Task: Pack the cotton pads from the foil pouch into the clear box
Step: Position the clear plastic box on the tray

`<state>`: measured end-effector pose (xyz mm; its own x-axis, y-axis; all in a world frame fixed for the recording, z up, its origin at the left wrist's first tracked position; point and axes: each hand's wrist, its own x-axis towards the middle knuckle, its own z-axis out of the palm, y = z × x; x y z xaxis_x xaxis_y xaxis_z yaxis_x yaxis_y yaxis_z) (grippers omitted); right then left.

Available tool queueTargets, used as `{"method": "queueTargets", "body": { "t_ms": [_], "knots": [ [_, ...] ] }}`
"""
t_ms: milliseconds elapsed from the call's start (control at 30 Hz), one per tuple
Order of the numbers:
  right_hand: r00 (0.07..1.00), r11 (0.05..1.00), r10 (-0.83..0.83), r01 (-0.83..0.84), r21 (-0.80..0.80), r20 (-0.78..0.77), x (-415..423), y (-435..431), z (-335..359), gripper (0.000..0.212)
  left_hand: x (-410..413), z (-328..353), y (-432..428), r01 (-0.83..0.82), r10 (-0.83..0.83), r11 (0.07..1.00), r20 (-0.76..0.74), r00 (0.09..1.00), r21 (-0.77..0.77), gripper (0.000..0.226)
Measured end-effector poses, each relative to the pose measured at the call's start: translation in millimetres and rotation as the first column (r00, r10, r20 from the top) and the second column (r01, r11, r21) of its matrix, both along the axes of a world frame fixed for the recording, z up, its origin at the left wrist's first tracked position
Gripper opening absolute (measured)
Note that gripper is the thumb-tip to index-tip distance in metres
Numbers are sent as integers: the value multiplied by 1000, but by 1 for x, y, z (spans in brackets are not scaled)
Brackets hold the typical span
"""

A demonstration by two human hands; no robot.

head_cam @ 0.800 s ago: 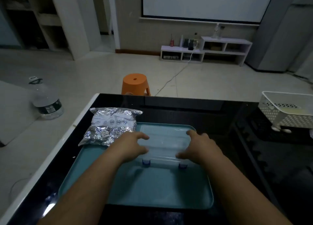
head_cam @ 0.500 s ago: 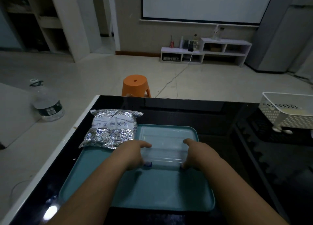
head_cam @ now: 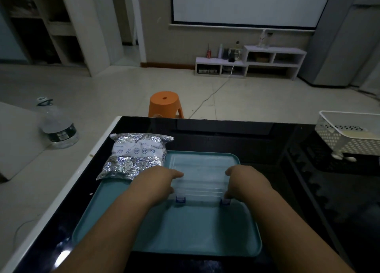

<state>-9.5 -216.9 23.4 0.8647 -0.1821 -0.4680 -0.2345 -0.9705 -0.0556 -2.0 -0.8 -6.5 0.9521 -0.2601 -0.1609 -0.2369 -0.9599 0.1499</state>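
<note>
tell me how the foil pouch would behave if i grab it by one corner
The foil pouch would probably sag and crumple, since its skin is creased all over. It bulges unevenly, so the contents likely shift. It looks puffy, so probably light for its size.

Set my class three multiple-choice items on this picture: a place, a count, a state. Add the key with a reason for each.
1. Where does the foil pouch lie, relative to the clear box? A) to its left B) to its right C) inside it
2. How many blue latches show on the box's near edge? A) one B) two C) four
3. What are the left hand and right hand doing? A) lifting the pouch B) gripping the box C) resting off the table
Key: 1 A, the pouch sits at the tray's far left corner, beside the box; 2 B, one latch by each hand; 3 B, fingers curl round the box's near corners.
</note>
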Motion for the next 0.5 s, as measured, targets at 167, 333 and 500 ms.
{"method": "queueTargets", "body": {
  "t_ms": [167,333,500],
  "knots": [
    [994,987,-47,30,161,103,-3,-11,13,72,7,9,6,-46,34,979,-62,998,-201,52],
    [933,946,-206,112,306,296,2,-14,15,59,13,16,6,-138,121,822,-67,990,-552,28],
    [777,861,-371,83,502,508,6,-17,17,62,18,22,-1,-144,192,638,-24,981,-757,38]
  ]
}}
